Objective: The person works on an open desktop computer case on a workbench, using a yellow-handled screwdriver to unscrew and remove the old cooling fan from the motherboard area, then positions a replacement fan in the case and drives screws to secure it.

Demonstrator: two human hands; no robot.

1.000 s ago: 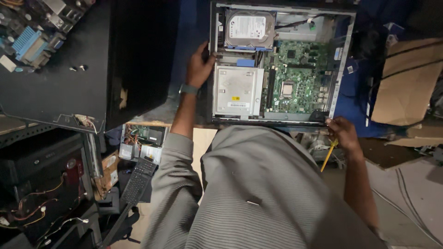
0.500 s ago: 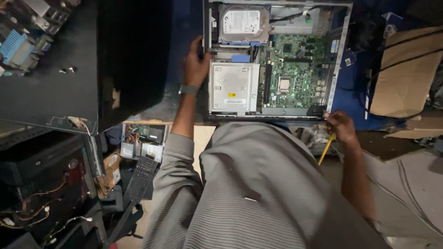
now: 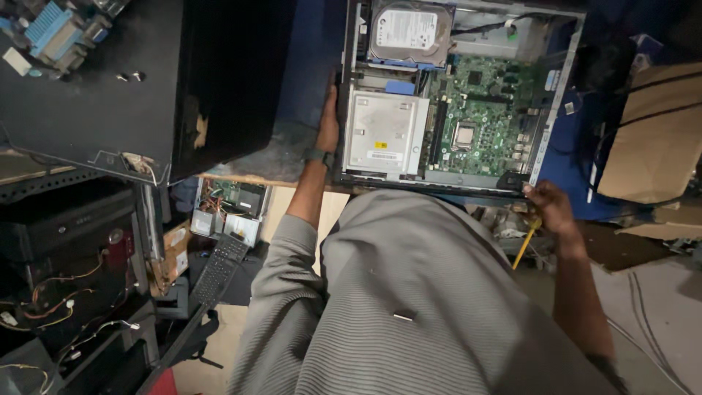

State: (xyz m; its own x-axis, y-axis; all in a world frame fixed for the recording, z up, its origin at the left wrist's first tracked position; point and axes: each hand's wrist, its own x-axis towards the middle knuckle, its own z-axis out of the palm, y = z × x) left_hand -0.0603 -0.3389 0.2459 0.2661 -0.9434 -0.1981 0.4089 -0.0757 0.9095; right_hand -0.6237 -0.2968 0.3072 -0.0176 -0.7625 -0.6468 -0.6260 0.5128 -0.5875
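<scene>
Gripping the open desktop computer case [image 3: 545, 117] from both sides, the person leans over the workbench [image 3: 292, 146]. The left hand [image 3: 328, 124] lies flat against the case's left wall, fingers stretched along the edge rather than curled round it. The right hand [image 3: 550, 208] is closed on the case's near right corner, with a yellow-handled screwdriver [image 3: 523, 247] hanging just below the palm; I cannot tell whether the fingers pinch it. The case lies open on the bench, showing a silver hard drive [image 3: 409, 33] at the far end, a metal optical drive [image 3: 384, 132] near the left hand, and the green motherboard [image 3: 479, 124] beside it. A loose black side panel [image 3: 146, 88] rests to the left.
</scene>
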